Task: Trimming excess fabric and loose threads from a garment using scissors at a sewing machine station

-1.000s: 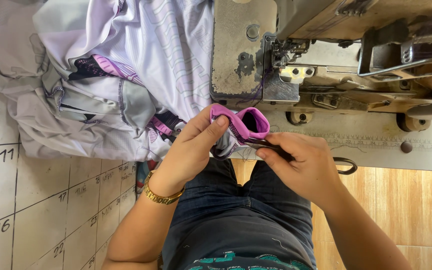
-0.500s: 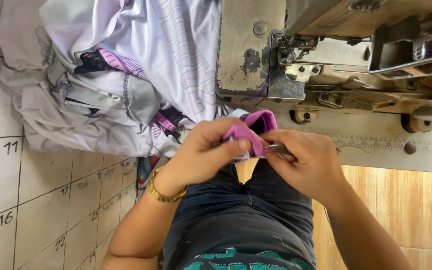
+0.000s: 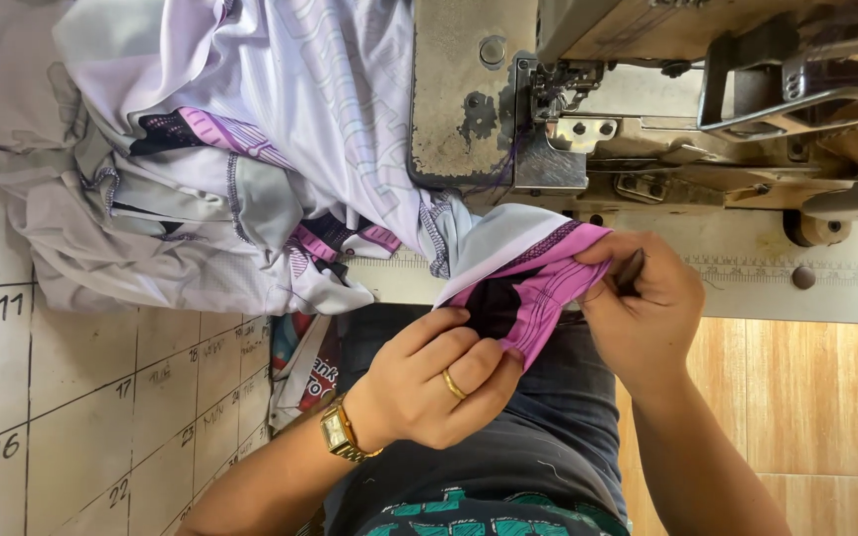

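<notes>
My left hand [image 3: 439, 382], with a gold ring and a gold wristwatch, pinches the lower edge of a pink, black and white garment piece [image 3: 528, 273]. My right hand [image 3: 643, 308] grips the upper pink edge of the same piece and also holds a small dark tool against it. The piece is stretched between both hands, just below the bed of a worn sewing machine [image 3: 588, 109]. The garment runs on to the left into a heap of white and lilac fabric [image 3: 201, 169].
The fabric heap lies on a pale work surface [image 3: 62, 397] marked with a ruled grid. A measuring scale runs along the machine table's edge [image 3: 747, 273]. My lap in dark trousers [image 3: 538, 447] is below the hands, with a wooden floor [image 3: 816, 407] at right.
The pink piece was bunched between my hands; now it is spread out and pulled flat. My left hand has dropped lower and my right hand has shifted right.
</notes>
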